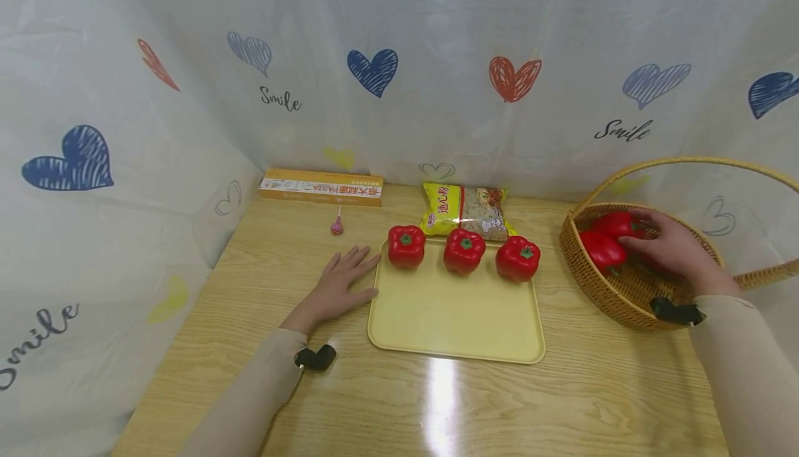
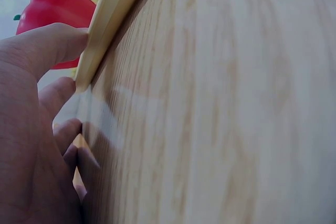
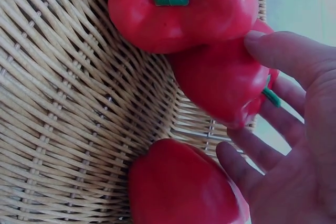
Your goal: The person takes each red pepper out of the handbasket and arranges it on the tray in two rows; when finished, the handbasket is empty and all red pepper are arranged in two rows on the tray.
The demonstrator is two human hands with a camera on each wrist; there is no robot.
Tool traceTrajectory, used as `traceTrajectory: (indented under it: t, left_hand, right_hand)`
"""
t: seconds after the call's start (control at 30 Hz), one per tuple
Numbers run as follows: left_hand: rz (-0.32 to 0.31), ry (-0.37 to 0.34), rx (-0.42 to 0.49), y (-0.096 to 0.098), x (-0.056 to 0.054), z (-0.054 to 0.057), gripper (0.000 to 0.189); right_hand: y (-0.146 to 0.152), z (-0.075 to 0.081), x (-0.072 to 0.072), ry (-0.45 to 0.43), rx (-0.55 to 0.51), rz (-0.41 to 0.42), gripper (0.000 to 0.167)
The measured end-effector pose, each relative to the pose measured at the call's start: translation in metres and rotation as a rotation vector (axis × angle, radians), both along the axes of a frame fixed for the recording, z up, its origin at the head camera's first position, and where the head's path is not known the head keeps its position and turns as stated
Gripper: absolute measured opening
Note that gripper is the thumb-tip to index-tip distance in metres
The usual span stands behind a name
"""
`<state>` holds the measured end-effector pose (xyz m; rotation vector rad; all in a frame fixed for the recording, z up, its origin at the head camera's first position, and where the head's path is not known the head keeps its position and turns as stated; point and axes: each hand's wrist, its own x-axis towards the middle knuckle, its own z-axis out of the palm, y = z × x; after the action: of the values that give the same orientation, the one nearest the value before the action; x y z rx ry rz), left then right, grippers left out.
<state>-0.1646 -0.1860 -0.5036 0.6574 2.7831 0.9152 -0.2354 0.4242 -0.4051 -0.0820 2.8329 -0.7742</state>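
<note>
Inside the wicker basket (image 1: 577,263), my right hand (image 1: 674,242) holds a red bell pepper (image 1: 613,224), thumb on one side and fingers around the stem side. The right wrist view shows this pepper (image 3: 218,85) against another pepper (image 3: 184,19) with a green stem; a third pepper (image 3: 181,187) lies apart from them. My left hand (image 1: 337,287) rests on the table with fingers spread, touching the left edge of the yellow tray (image 1: 456,318). Three red bell peppers stand in a row along the tray's far side: left (image 1: 406,247), middle (image 1: 464,252), right (image 1: 518,259).
Behind the tray lies a yellow bag of pasta (image 1: 465,211). A long pasta box (image 1: 321,188) and a lollipop (image 1: 337,225) are at the back left. The basket's tall handle (image 1: 680,160) arches over the right side. A patterned curtain (image 1: 437,124) hangs behind the table.
</note>
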Motion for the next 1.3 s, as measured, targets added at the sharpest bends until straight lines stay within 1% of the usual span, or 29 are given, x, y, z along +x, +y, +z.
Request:
traceTrajectory:
  t: [0.33, 0.47, 0.7, 0.93, 1.17, 1.3]
  left_hand:
    - [-0.002, -0.002, -0.005, -0.0005, -0.0007, -0.0024, 0.07]
    - [-0.002, 0.009, 0.001, -0.0002, -0.0002, -0.0018, 0.07]
    - [0.0, 0.002, 0.0, 0.0, -0.0002, -0.0008, 0.07]
    - [-0.003, 0.013, 0.008, -0.0004, -0.0003, -0.0011, 0.071]
    - [0.001, 0.004, 0.0, -0.0009, -0.0012, -0.0027, 0.07]
    - [0.002, 0.005, -0.006, -0.001, -0.0012, -0.003, 0.07]
  right_hand:
    - [-0.0029, 0.0005, 0.0012, 0.039, 0.039, 0.001, 0.079]
    - [-0.0035, 0.0005, 0.0013, 0.041, 0.05, 0.001, 0.079]
    - [-0.0042, 0.0004, 0.0009, 0.04, 0.051, -0.003, 0.078]
    - [-0.0058, 0.0021, 0.0011, 0.053, 0.064, -0.005, 0.078]
    - [-0.0081, 0.0032, -0.0001, 0.091, 0.045, 0.004, 0.077]
    - [-0.0076, 0.0032, 0.0018, 0.12, 0.059, -0.003, 0.075]
